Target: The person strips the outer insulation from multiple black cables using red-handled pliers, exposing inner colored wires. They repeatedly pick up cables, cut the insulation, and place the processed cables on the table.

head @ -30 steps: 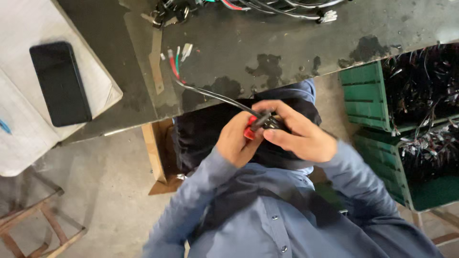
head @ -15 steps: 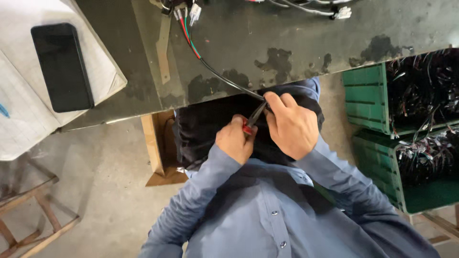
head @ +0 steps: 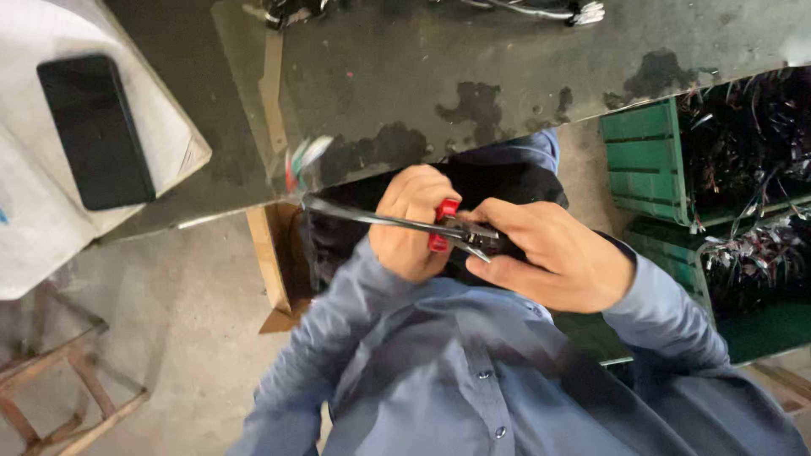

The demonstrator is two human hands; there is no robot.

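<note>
Holding a red-handled cutter point(head: 441, 226), the left hand point(head: 414, 224) was closed around its handles, just in front of the person's chest. The right hand point(head: 553, 257) was closed too, its grip pinching the dark end of a cable bundle point(head: 372, 218) right at the tool's tip. The bundle ran leftward from both hands, level and taut; its far end, with red and green wires point(head: 302, 160), was blurred near the desk point(head: 507, 59) edge. Both hands sat below that edge, over a dark cloth on the lap. A black phone point(head: 95, 131) lay on a white sheet at upper left. Green crates point(head: 646, 160) full of tangled wiring stood at right. A cardboard box point(head: 269, 262) stood under the desk, a wooden frame point(head: 68, 380) on the floor at lower left.
</note>
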